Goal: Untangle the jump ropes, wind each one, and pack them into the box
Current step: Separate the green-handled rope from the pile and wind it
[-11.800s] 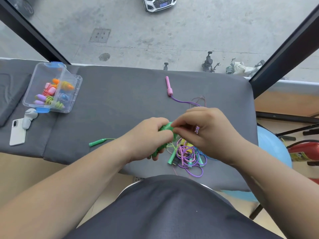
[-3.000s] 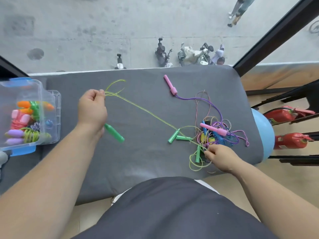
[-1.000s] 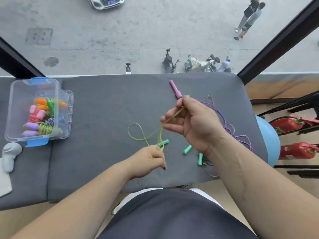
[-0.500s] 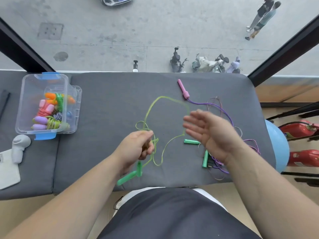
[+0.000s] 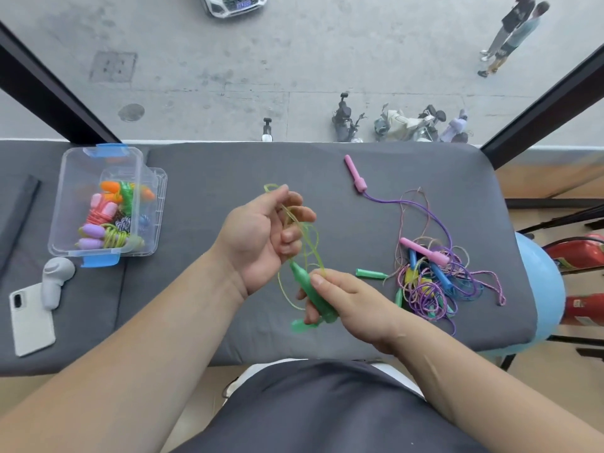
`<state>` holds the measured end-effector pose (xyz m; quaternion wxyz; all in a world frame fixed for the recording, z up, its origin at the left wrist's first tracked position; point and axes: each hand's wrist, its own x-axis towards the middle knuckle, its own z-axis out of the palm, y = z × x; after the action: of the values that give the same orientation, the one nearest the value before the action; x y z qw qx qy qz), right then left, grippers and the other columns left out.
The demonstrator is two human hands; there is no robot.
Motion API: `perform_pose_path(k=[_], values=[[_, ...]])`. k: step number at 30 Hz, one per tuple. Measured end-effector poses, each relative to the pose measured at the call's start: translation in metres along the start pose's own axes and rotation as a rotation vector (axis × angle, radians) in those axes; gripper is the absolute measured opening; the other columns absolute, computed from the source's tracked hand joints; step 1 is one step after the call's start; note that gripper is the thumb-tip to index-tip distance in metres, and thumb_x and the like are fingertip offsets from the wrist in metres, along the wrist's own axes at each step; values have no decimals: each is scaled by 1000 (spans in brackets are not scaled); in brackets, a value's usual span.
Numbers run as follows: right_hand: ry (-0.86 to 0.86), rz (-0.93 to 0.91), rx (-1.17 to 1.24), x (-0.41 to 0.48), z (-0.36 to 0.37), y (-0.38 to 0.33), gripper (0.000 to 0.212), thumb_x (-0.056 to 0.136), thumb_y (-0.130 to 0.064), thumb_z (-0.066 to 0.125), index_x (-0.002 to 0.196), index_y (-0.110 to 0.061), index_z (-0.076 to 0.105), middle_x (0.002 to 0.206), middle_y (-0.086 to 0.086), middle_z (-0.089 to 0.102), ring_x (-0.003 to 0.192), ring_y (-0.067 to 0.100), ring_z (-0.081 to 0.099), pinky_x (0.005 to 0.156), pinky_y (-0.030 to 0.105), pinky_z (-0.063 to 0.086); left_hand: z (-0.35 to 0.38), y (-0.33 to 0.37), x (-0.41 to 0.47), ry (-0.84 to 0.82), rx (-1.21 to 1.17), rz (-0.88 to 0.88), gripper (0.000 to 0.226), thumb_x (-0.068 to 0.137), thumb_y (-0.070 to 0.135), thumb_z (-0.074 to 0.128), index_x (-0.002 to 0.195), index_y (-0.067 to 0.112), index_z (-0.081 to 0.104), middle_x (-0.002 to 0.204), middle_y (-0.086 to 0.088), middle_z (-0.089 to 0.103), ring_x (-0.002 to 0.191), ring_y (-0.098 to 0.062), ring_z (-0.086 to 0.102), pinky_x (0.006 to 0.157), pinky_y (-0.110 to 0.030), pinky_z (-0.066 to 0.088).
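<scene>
Grey padded bench [image 5: 212, 178] before a glass wall; on the street below are a white car [image 5: 233, 4], parked scooters [image 5: 402, 124] and two people on foot [image 5: 510, 34].

1. Your left hand [image 5: 258, 237]: raised over the middle of the bench, palm turned up. Its fingers are curled through several loops of the yellow-green cord [image 5: 310, 238], which hangs down from them.

2. Your right hand [image 5: 346, 297]: just below and right of the left. Thumb and fingers are clasped round the green handle [image 5: 309, 286] at the cord's lower end. The handle is tilted, narrow tip toward your left hand. A second green shape [image 5: 300, 325] shows under your fingers. It may be the rope's other handle, but most of it is hidden.

3. Tangle of ropes [image 5: 431, 286]: on the bench to your right, near its end. It holds purple, blue, yellow and speckled cords, with a pink handle [image 5: 423, 251] lying on top. A purple cord runs from it to a second pink handle [image 5: 354, 174], which lies apart toward the far edge. A stray green handle [image 5: 371, 274] lies between the tangle and your right hand.

4. Clear box [image 5: 70, 197]: blue latches, at the left end of the bench, open. It holds wound ropes in orange, pink, purple and green.

5. Pale phone [image 5: 31, 318] and grey gadget [image 5: 55, 282]: touching, just in front of the box.

6. Blue ball [image 5: 539, 289] and red extinguishers [image 5: 581, 256]: beyond the bench's right end.
</scene>
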<state>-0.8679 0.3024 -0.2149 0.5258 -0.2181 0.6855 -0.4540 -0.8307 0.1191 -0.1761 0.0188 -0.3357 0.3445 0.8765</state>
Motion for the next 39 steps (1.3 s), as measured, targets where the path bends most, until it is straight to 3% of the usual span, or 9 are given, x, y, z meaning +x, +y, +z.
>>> perform_pose_path(k=[7,15,18,21,24,28,30,33,39], values=[[484,121,334,8,-7,-9,38,108,-29,37,106,-9,69,78,0,55,61,14,51,66,38,53,-17,-12,9,183,540,-14,28,92,27,57,107,8,72,98,-18,75,53,-14,31,50,-27,22],[438,43,961,-2,-20,-48,45,107,-41,35,111,-6,62,82,16,63,76,29,62,67,43,59,4,-56,-12,-172,699,77,48,69,7,58,116,8,57,77,-2,67,65,-10,59,62,-15,44],[449,-9,1007,-2,-23,-55,44,107,-41,36,108,-5,63,80,16,61,76,30,63,74,48,61,2,-61,-10,-239,776,120,50,70,6,67,116,25,57,79,-17,59,71,-28,54,72,-35,43],[445,-1,878,-4,-27,-51,40,107,-35,39,106,-4,65,79,12,64,79,29,62,85,49,57,-1,-68,-10,-219,760,157,51,76,6,67,117,34,58,81,-9,55,72,-19,48,68,-35,41],[472,135,469,-12,-36,-37,35,103,-34,50,91,-6,68,74,7,65,72,23,60,71,37,56,2,-73,-15,-143,761,161,56,86,1,67,127,35,51,71,5,50,68,-15,43,66,-28,36],[474,235,-791,-23,-60,0,42,89,-55,60,77,-14,60,79,-4,66,79,23,60,72,36,51,14,-76,-20,-142,876,148,45,85,21,64,124,37,49,73,4,48,72,-17,43,71,-33,37],[501,-37,-741,-31,-68,6,23,90,-40,60,106,-24,60,110,-9,61,110,14,55,96,37,46,28,-80,-22,-182,1060,143,43,84,27,60,123,39,46,78,1,49,70,-16,44,69,-34,37],[146,-250,-339,-45,-84,-1,59,83,-21,48,142,-25,48,138,-15,52,130,-5,42,109,18,34,53,-86,-24,-268,1293,158,49,91,15,57,134,30,39,96,7,55,76,-7,52,70,-28,40],[-67,-135,-308,-78,-130,3,32,100,-58,38,97,-38,63,85,3,73,82,15,67,89,42,52,105,-105,-28,-281,1456,369,29,90,6,49,97,29,35,79,24,61,74,-4,54,65,-27,38]])
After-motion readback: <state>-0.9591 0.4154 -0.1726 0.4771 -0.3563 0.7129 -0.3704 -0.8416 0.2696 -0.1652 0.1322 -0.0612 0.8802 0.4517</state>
